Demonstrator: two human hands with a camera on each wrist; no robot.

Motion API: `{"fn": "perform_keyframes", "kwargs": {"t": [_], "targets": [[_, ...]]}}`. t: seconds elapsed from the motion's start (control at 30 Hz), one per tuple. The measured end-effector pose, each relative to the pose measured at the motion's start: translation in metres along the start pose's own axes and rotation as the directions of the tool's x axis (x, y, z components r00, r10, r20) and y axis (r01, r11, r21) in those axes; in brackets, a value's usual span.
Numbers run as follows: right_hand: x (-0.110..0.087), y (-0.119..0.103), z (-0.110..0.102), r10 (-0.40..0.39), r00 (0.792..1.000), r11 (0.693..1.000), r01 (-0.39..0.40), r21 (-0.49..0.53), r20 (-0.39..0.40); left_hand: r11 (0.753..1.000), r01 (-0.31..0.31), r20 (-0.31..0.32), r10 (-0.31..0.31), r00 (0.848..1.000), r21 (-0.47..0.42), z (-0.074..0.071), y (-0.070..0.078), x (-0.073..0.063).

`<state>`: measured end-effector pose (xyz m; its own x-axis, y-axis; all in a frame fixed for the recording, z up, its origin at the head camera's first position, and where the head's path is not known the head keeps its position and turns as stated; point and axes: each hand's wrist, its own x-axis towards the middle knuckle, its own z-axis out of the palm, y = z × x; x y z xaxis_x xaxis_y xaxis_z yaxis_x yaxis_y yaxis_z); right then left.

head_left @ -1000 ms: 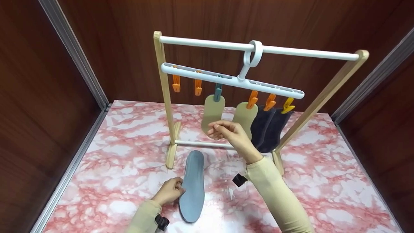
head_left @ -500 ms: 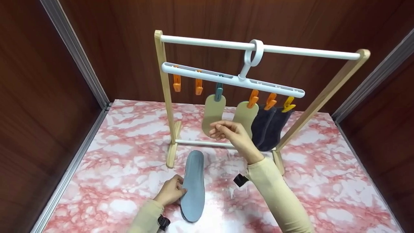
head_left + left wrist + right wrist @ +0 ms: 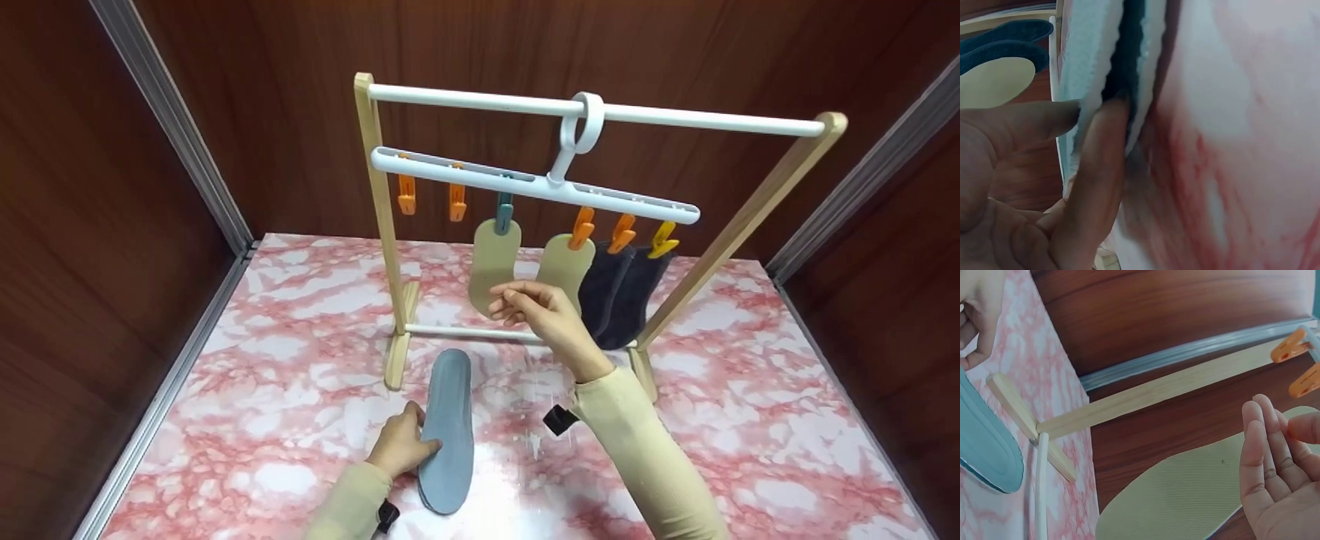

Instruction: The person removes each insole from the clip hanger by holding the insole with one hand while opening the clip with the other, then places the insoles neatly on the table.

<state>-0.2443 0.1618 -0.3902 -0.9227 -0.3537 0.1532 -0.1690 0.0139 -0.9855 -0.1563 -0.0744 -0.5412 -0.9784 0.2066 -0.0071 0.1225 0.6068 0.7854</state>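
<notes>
Presently we list: left hand (image 3: 401, 444), pinching the upper of two stacked grey insoles (image 3: 448, 457) on the table (image 3: 262, 450); right hand (image 3: 550, 316), fingers loosely extended, holding nothing, near the beige insoles (image 3: 496, 251). Risk, we judge: slipping, from a shallow edge grip.

Long pale-yellow sleeves (image 3: 649, 454); small black boxy device (image 3: 559, 420) by each cuff (image 3: 596, 384).

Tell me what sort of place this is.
Likely an enclosed booth or staged work area: wood-grain panels with metal trim stand on three sides of a marbled pink-and-white surface, which bears a rack with insoles clipped up.
</notes>
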Motion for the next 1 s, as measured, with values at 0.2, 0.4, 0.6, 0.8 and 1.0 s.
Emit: {"fn": "perform_keyframes", "kwargs": {"t": [0.2, 0.4, 0.6, 0.8, 1.0], "targets": [[-0.001, -0.001, -0.001, 0.0, 1.0, 1.0, 0.0, -0.005, -0.009, 0.977, 0.026, -0.054, -0.015, 0.998, 0.209, -0.001, 0.009, 0.003], [-0.004, -0.004, -0.004, -0.012, 0.999, 1.0, 0.013, 0.015, -0.047, 0.927, 0.127, -0.062, -0.112, 0.992, 0.354, 0.004, 0.019, 0.004], [-0.007, -0.009, -0.008, -0.053, 0.992, 0.998, 0.058, 0.04, -0.118, 0.939, 0.02, -0.04, -0.007, 0.999, 0.343, 0.005, 0.022, 0.002], [-0.009, -0.014, -0.009, -0.12, 0.975, 0.991, 0.129, 0.037, -0.188, 0.924, -0.145, -0.036, 0.168, 0.985, 0.355, 0.011, 0.027, 0.003], [-0.01, -0.021, -0.008, -0.206, 0.951, 0.978, 0.209, -0.015, -0.23, 0.915, -0.228, 0.017, 0.236, 0.972, 0.331, 0.019, 0.037, 0.011]]}}
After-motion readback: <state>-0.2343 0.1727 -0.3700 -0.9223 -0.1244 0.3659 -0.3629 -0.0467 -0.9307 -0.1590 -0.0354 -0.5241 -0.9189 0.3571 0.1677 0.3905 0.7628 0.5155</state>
